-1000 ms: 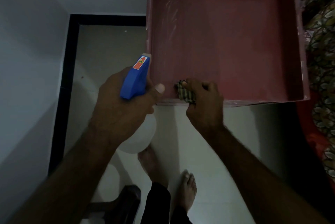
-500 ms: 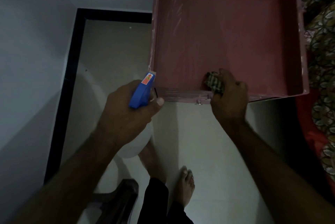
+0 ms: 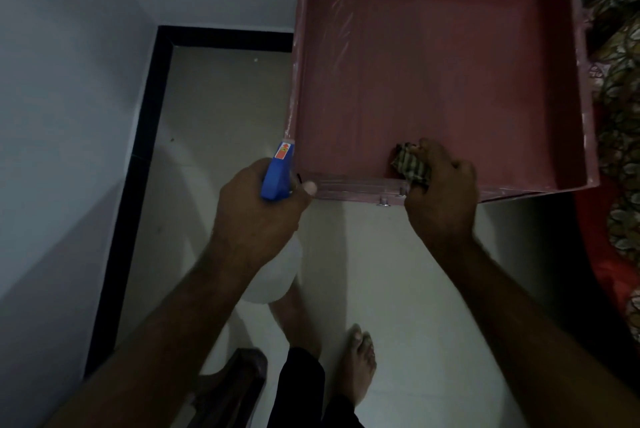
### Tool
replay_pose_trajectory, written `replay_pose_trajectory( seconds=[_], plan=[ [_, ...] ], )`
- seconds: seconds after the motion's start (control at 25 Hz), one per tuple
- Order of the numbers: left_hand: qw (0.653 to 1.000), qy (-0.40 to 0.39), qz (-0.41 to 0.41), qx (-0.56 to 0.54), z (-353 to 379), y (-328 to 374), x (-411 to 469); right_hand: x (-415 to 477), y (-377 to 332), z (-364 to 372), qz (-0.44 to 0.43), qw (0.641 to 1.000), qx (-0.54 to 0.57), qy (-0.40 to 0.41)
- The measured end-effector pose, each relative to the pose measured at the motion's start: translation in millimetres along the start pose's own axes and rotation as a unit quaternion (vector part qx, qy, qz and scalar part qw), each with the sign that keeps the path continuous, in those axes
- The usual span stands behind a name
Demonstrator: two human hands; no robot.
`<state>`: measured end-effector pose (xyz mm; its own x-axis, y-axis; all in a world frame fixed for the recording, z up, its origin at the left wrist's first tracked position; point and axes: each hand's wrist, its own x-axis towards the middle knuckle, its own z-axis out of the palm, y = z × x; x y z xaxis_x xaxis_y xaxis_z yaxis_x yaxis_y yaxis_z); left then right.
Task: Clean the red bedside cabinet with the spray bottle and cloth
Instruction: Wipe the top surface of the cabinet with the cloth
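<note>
Red and lipped, one bedside cabinet (image 3: 433,64) lies below, with one spray bottle (image 3: 277,175), one cloth (image 3: 410,164) and two hands at its near edge. The right hand (image 3: 443,199) curls tightly round the bunched checked cloth, pressing it just inside the near rim. The left hand (image 3: 256,213) grips the bottle's neck beside the cabinet's near-left corner; the blue nozzle points at that corner, the white body hanging downward.

Dim grey walls (image 3: 69,98), pale floor (image 3: 225,116), black skirting (image 3: 145,137), patterned bedding (image 3: 618,98).
</note>
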<state>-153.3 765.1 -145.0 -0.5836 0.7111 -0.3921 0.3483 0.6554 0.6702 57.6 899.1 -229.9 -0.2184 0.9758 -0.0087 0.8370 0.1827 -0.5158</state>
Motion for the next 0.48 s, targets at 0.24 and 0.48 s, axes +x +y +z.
replay_pose_trajectory(
  seconds=[0.24,0.48],
  plan=[
    [0.999,0.018,0.026,-0.041,-1.5,14.8,6.4,0.9,-2.7,-1.8,0.014,1.0,0.006,-0.014],
    [0.998,-0.002,0.017,-0.055,-7.8,2.7,4.5,0.5,-15.0,-1.7,-0.001,0.999,0.041,-0.005]
  ],
)
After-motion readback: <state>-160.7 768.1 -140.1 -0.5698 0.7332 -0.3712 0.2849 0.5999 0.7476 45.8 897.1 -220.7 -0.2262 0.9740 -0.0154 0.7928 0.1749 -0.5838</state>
